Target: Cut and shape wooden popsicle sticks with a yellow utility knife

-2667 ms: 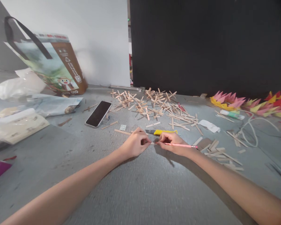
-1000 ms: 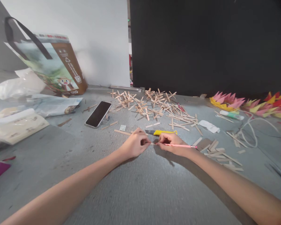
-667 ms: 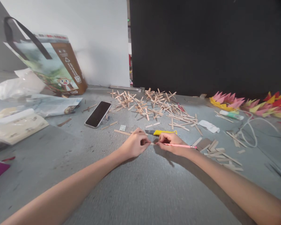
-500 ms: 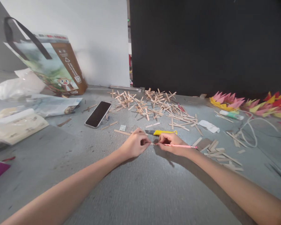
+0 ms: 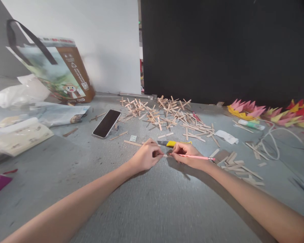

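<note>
My left hand is closed in a pinch on one end of a small wooden craft stick, low over the grey table. My right hand is closed around a pink pencil, its eraser end pointing right. The pencil's tip is hidden by the fingers, close to the free end of the stick. Just beyond the hands lies a yellow utility knife with its blade out to the left. Another craft stick lies behind my left hand, beside a small pale square.
Behind the hands lies a heap of crossed craft sticks. More loose sticks lie right, near a white cable and folded-paper pieces. A phone, plastic packages and a printed bag stand or lie left.
My right hand has shifted very slightly right with the pencil, and a little more of the stick shows between the hands. My left hand keeps its pinch.
</note>
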Tool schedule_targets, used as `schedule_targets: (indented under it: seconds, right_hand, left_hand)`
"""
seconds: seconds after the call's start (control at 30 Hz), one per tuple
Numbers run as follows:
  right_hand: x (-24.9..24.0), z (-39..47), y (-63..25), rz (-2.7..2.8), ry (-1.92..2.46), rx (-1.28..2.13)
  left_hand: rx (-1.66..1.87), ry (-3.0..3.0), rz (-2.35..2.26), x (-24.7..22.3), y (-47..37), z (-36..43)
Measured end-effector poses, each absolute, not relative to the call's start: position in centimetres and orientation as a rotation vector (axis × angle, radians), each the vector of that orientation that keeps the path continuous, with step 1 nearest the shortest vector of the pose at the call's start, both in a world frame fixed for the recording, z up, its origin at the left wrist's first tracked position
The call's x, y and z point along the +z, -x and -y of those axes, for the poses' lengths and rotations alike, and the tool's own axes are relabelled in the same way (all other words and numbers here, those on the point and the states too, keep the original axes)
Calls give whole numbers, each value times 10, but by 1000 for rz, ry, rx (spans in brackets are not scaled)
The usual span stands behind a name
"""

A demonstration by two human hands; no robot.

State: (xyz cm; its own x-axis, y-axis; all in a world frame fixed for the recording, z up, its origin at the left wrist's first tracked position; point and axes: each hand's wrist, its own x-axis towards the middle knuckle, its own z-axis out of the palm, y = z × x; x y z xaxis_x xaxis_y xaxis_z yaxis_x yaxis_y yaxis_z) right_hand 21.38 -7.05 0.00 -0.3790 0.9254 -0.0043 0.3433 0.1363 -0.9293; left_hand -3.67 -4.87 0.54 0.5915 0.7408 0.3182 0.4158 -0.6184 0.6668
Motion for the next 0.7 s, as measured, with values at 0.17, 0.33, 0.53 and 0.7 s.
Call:
schedule_targets:
  seconds: [0.17,0.33,0.53,0.7]
  right_hand:
    - [5,74,-214,1635,1133,1127]
    - [2,73,-215,1531,1187,1085]
    - [4,72,-214,1822,1166,863]
    - [8,73,-213,2006,1049,587]
  left_hand:
    - [813,-2302,-873,3,37,45]
    - [827,-2365,-841,-5,39,41]
    - [930,-2405,-923,1,39,47]
    - [811,-2647,-954,11,36,63]
